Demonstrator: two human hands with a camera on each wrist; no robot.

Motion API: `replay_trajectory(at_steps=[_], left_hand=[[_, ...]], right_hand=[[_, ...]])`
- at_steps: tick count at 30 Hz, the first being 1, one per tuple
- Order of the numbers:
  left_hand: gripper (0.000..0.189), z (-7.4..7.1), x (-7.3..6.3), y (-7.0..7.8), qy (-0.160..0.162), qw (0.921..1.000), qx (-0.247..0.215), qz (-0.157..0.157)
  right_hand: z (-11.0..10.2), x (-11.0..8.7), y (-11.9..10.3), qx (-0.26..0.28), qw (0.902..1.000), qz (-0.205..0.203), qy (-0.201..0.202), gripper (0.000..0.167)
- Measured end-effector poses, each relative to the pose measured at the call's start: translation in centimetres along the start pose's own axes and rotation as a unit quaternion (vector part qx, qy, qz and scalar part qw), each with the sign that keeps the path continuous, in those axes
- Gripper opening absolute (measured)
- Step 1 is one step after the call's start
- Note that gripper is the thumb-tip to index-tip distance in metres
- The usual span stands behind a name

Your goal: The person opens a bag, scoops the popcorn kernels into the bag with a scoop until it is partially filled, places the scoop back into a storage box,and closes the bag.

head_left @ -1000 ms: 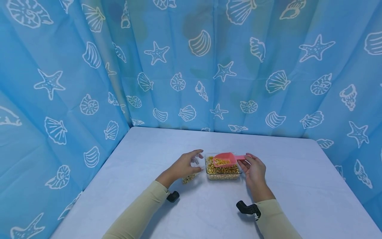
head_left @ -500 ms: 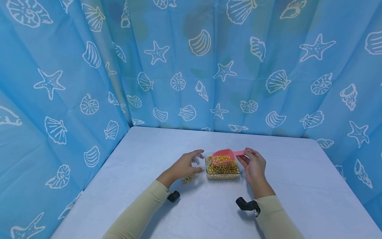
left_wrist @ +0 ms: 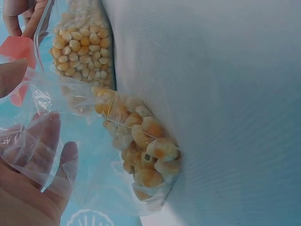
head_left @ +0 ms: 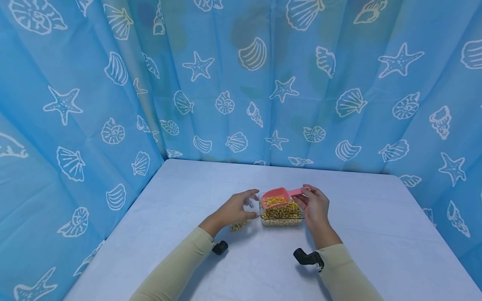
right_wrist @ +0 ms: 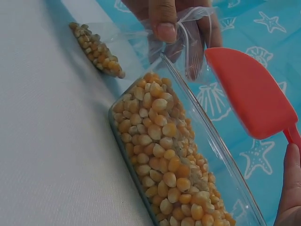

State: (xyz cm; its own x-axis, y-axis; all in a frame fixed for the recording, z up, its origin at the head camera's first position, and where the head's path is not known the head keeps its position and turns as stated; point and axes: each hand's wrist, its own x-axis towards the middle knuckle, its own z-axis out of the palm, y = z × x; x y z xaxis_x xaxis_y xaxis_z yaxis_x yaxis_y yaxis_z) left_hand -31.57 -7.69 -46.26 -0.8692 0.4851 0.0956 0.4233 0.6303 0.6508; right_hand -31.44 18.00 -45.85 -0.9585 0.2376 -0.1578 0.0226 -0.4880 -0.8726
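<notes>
My left hand holds a clear plastic bag by its mouth, the thumb apart from the other fingers. Corn kernels fill the bag's bottom corner. My right hand pinches the handle of a pink scoop, which carries a load of kernels. The scoop hangs over the left part of a rectangular glass container full of corn, its front lip close to the bag's mouth. From the right wrist, the scoop's underside shows, tilted beside the left hand's fingers.
A white cloth covers the table. Behind and to the left hangs a blue curtain with white shells and starfish. Black wrist mounts stick out from both sleeves.
My right hand has lifted the loaded scoop a little and carried it left, from over the corn toward the bag. My left hand and the bag have barely moved.
</notes>
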Motion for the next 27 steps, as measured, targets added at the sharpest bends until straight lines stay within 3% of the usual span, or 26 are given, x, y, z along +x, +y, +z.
replay_trajectory(at_steps=[13,21,27], left_hand=[[0.078,0.0,0.3,0.2,-0.003,0.9998,0.013,-0.018],[0.078,0.1,0.3,0.2,0.001,0.9997,0.011,-0.020],[0.078,0.2,0.3,0.3,-0.002,0.9996,0.010,-0.027]], right_hand=[[1.0,-0.6,0.2,-0.047,0.9966,-0.063,-0.026,0.024],[1.5,-1.1,-0.1,-0.100,0.9889,-0.103,-0.040,0.025],[1.5,-1.1,-0.1,-0.109,0.9874,-0.107,-0.040,0.023]])
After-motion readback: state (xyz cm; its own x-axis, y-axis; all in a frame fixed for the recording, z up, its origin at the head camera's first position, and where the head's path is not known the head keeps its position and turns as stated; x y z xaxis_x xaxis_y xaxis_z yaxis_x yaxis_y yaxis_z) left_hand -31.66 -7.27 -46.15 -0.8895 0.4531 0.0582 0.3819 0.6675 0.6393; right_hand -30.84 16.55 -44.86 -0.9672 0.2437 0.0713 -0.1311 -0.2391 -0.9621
